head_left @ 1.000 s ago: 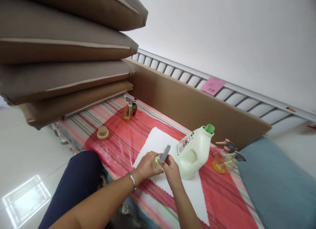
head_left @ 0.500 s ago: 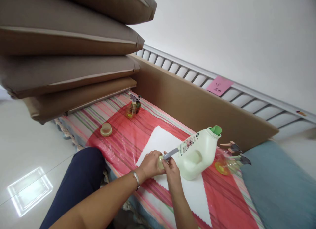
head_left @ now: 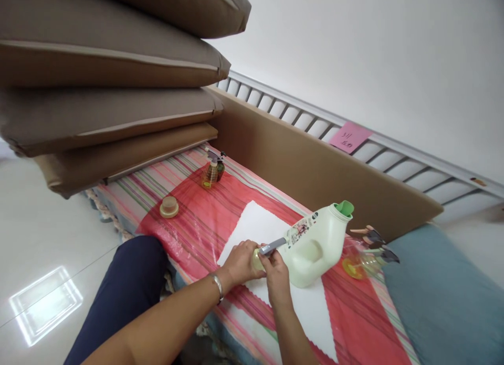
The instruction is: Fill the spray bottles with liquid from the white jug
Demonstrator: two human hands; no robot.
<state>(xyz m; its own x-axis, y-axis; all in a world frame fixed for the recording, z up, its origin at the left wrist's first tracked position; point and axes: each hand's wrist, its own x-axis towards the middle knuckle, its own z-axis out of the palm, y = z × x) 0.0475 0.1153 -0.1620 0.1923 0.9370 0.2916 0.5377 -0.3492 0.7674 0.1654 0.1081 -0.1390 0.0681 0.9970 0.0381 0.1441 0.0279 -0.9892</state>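
Note:
My left hand (head_left: 241, 262) is wrapped around a small yellowish spray bottle (head_left: 256, 259), most of it hidden by the fingers. At its top, my right hand (head_left: 277, 278) pinches near the grey spray head (head_left: 273, 246), which points to the right. Just beyond my hands a pale green jug (head_left: 321, 252) with a handle stands, its green spout (head_left: 345, 208) uncovered. Under the jug and my hands lies a white sheet (head_left: 252, 218) with a wavy edge.
Two spray bottles (head_left: 211, 175) stand at the far left of the red plastic sheet (head_left: 189, 228); others (head_left: 356, 268) are right of the jug. A yellowish round lid-like piece (head_left: 169, 207) lies at left. Stacked brown cushions (head_left: 110, 102) rise at upper left; a brown panel (head_left: 283, 139) runs behind.
My right hand and the spray head have shifted very slightly. Both hands keep their hold on the spray bottle, and the jug stays in place.

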